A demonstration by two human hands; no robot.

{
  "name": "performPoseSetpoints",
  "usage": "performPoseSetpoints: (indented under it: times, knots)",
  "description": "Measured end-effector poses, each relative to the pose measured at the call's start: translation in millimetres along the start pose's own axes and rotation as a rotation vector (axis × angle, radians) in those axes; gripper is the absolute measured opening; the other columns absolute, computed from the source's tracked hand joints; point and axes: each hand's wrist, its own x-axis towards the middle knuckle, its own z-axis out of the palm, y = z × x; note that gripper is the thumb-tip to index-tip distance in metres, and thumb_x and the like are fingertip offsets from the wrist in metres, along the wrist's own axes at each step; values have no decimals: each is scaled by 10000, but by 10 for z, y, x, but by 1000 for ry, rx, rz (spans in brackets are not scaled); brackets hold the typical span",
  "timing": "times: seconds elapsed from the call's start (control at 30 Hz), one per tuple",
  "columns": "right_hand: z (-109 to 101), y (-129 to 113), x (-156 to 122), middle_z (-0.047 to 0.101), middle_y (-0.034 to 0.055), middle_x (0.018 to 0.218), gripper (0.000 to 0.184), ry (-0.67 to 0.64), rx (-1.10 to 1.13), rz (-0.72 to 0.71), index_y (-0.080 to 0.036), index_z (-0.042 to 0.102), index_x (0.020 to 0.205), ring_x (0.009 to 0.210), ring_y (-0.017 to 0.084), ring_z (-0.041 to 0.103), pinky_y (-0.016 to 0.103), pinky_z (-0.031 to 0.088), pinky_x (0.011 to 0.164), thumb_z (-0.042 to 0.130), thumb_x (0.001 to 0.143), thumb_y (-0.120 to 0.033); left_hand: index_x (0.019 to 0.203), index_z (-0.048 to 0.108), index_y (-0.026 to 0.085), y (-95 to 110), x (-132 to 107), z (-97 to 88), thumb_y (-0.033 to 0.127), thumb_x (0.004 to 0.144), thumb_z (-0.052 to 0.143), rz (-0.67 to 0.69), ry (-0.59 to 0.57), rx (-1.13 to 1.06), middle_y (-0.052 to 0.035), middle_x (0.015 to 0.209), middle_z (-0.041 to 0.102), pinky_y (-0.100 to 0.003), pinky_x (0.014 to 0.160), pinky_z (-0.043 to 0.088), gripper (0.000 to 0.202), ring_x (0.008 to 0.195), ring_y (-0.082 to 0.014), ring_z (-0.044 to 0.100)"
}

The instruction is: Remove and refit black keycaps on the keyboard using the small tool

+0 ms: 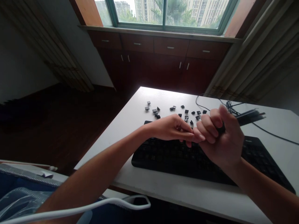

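Observation:
Over the black keyboard point(168, 163) my two hands meet at the fingertips. My left hand point(174, 128) is closed in a pinch against the little-finger side of the right; whatever lies between its fingertips is hidden. A dark brush point(251, 117) is gripped in my right hand point(221, 138), its frayed, blurred end sticking out to the right past the thumb. The fingers of that hand are curled round its handle. Loose black keycaps point(154, 110) lie scattered behind the keyboard, some upside down. My hands cover part of the keyboard's back edge and middle keys.
The keyboard and keycaps rest on a white table point(126, 116). A black cable point(266, 128) runs over its right side, bunched near the back edge. A white looped bar point(93, 205) crosses the lower left foreground. Wooden cabinets point(149, 67) stand beyond the table.

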Motion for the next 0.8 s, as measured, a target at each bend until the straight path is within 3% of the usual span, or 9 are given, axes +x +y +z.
performPoseSetpoints:
  times: [0.1,0.27,0.47,0.8]
  knots:
    - [14,53,33,289,-71,430,501,72,-72,-4,-209,373,535,352,73,239,230,241,352,568,958,-394,1046,787,168,-25,-28,-71,442,900,691,36,6,186,-67,916,738,-263,713,481,325,826,-162,641]
    - [28,179,18,272,-75,464,523,174,-248,146,-209,361,531,394,68,220,250,179,378,653,917,-407,969,769,205,-77,-94,-219,440,805,796,46,34,461,-51,1001,626,-284,789,474,288,914,-170,588]
    - [40,306,27,332,-71,500,480,188,-342,51,-209,414,581,420,68,275,247,236,386,666,916,-442,912,759,205,-77,-101,-189,410,758,841,13,-102,487,-33,969,611,-258,759,478,269,913,-167,594]
    - [27,398,-73,362,-61,513,503,211,-414,34,-212,447,594,443,75,313,246,295,396,672,883,-557,872,765,210,-83,-94,-164,425,707,866,-3,-75,475,-30,953,647,-262,753,471,290,884,-175,609]
